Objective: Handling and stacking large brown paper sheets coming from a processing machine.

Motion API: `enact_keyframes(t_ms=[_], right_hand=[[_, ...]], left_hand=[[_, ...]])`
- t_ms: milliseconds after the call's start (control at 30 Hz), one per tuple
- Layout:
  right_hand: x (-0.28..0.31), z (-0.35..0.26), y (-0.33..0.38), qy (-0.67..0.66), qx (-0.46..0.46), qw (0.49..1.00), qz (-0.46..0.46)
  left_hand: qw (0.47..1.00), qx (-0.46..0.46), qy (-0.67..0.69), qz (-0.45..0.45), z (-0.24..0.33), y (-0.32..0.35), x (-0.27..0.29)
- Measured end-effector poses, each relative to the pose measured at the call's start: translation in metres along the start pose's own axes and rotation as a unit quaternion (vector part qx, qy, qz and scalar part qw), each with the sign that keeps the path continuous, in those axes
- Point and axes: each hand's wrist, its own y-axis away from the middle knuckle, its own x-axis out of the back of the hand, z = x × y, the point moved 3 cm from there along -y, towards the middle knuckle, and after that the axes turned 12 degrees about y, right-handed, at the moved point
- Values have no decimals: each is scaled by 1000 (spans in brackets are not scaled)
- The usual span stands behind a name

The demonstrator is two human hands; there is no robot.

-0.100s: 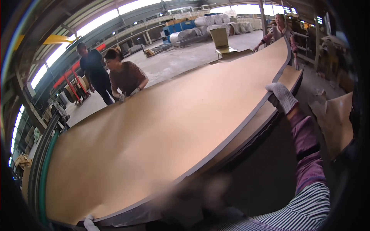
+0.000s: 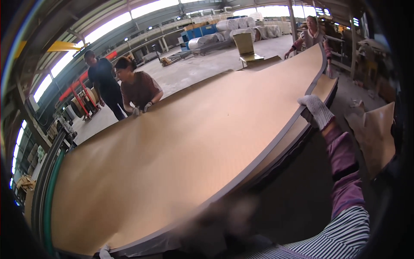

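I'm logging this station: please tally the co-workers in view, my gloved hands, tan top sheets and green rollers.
Co-workers: 3
Gloved hands (left hand, right hand): 2
Tan top sheet: 1
Green roller: 1
Total: 7

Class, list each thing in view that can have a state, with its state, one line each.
Brown sheet: spread out, far right corner lifted
Right hand: gloved, closed on the brown sheet's edge
Left hand: gloved, partly out of frame, grip unclear
Brown layer underneath: partly covered
Co-worker's hands: gloved, at the sheet's far edge
Chair: upright
Wrapped rolls: piled up
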Motion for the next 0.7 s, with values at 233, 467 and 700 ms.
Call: enact_keyframes(t_ms=[233,467,700], right_hand=[[-6,-10,6,-323,-271,900,-111],[-22,14,10,-280,-205,937,-37],[-35,280,63,-534,-371,731,206]], left_hand=[[983,67,169,21,27,83,-29],[992,68,71,76,26,83,-29],[954,168,211,-128,-67,147,-127]])
